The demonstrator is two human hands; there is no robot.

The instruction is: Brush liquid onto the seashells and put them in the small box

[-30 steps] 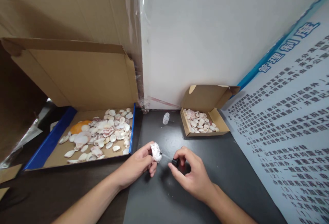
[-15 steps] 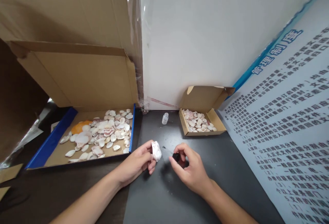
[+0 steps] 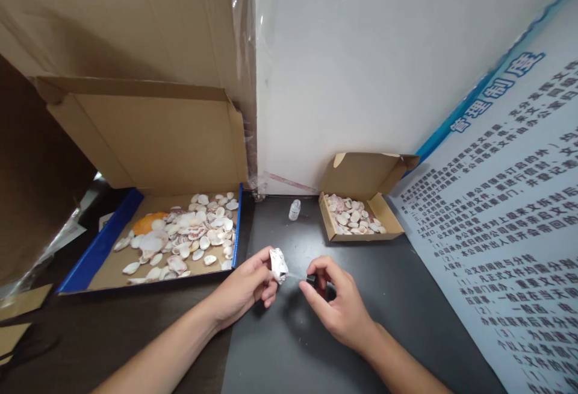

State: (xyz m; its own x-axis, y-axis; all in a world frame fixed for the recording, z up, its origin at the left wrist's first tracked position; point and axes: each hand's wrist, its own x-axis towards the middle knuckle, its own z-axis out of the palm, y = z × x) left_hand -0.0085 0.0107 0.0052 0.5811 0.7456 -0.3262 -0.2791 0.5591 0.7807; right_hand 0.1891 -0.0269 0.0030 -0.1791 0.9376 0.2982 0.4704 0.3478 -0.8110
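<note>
My left hand (image 3: 248, 282) pinches a small white lumpy piece (image 3: 279, 265), probably seashell, with dark flecks on it. A few centimetres to its right, my right hand (image 3: 336, 297) grips a small black object (image 3: 311, 279) between thumb and fingertips; most of it is hidden by the fingers. From the black object a thin pale streak reaches toward the white piece. Whether it is a brush, a thread or light, I cannot tell. Beyond both hands a small clear bottle (image 3: 294, 209) stands on the dark table mat (image 3: 271, 346).
On the left lies an open blue-edged cardboard box (image 3: 235, 225) of loose seashells (image 3: 194, 231), an orange one among them. A smaller open carton (image 3: 365, 237) with shells is at the back right. A white wall (image 3: 325, 81) and a printed board (image 3: 497, 189) border the table.
The white piece has turned a little in my left hand and now shows a darker spot. A pale streak now shows between it and the black object. The view has shifted slightly.
</note>
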